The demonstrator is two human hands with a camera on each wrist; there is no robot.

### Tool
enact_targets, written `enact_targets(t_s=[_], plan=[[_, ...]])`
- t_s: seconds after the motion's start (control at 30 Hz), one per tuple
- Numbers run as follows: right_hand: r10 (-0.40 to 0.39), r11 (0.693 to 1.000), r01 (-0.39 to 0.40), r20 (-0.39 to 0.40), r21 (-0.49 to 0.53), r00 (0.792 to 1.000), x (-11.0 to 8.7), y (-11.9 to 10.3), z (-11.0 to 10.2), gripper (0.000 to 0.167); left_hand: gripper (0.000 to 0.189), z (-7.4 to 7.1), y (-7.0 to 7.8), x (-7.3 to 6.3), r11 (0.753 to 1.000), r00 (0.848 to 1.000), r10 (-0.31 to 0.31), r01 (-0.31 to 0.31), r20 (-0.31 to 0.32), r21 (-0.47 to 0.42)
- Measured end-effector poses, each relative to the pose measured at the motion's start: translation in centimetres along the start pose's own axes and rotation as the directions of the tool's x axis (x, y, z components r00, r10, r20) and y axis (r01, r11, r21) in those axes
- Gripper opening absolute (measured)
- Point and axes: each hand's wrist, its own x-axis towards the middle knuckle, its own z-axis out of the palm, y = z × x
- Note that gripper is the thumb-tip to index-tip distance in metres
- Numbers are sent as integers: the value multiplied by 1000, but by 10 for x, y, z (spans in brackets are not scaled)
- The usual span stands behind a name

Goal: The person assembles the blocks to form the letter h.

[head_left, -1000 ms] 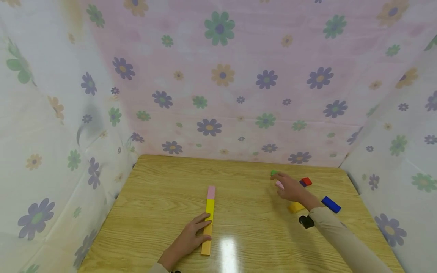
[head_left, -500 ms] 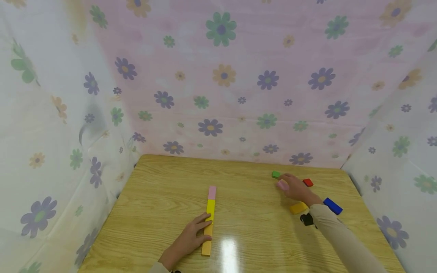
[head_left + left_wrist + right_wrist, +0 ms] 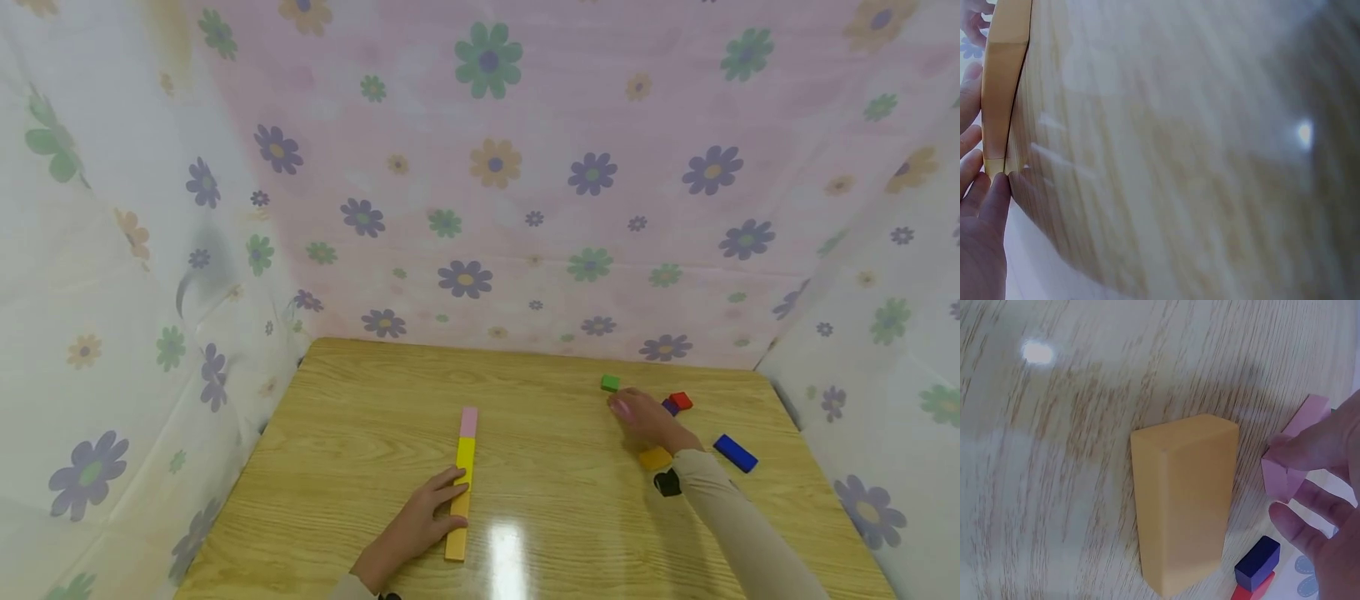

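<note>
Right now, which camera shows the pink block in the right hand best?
The right wrist view: the pink block is close up there, though the right hand hides part of it. The head view shows only a small pink patch by the hand. In the left wrist view, I can't make it out.

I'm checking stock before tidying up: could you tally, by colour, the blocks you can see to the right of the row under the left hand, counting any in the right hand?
Green block: 1
Red block: 1
Dark purple block: 1
Blue block: 1
Orange block: 1
Pink block: 1, in the right hand
Total: 6
</note>
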Motion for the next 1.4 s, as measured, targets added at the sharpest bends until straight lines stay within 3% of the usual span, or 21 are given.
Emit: enact_targets(t_s=[0.2, 0.37, 0.67, 0.83, 1.13, 1.4], plan=[[30, 999, -29, 24, -40, 999, -2, 1, -1, 29, 53, 0, 1, 0, 1000, 1000, 5, -5, -2, -4], [74, 997, -73, 35, -11, 997, -6, 2, 0, 53, 53, -1, 3, -1, 1000, 1000, 0, 0, -2, -1], [211, 964, -209, 7, 166, 978, -15, -2, 1, 61, 53, -3, 2, -1, 1000, 1000, -12, 12, -2, 12], [254, 946, -241, -33, 216, 967, -18, -5, 4, 62, 53, -2, 2, 0, 1000, 1000, -12, 12, -4, 5], [236, 943, -205, -93, 262, 967, -14, -14, 4, 60, 54, 1, 1, -2, 1000, 1000, -21, 21, -3, -7], [156, 955, -120, -117, 271, 981, -4, -31, -3, 57, 54, 1, -1, -1, 1000, 1000, -21, 21, 1, -2]])
